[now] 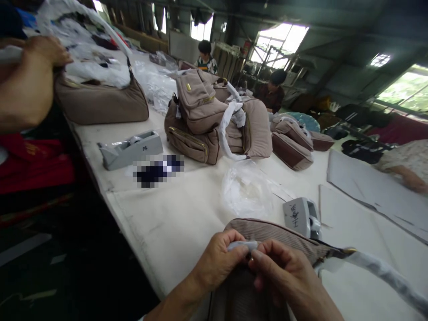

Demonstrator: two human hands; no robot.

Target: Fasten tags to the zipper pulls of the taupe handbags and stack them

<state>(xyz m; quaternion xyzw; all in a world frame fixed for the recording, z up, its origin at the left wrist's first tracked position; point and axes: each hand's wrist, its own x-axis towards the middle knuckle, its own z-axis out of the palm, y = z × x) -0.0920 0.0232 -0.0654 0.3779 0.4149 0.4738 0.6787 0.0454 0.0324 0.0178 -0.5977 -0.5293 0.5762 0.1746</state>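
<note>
Both hands meet at the bottom centre, over a brown ribbed bag on the white table. My left hand pinches a small strip of whitish wrapping. The fingertips of my right hand are pressed together at the strip's right end, beside a small shiny spot on the bag. The bag's strap, wrapped in white material, runs off to the lower right. Part of the bag's front is hidden under my hands and in shadow.
A grey tape dispenser and a clear plastic bag lie just beyond. Another dispenser stands left, near stacked brown bags. At far left, a person's hand touches another bag. More people sit behind the table.
</note>
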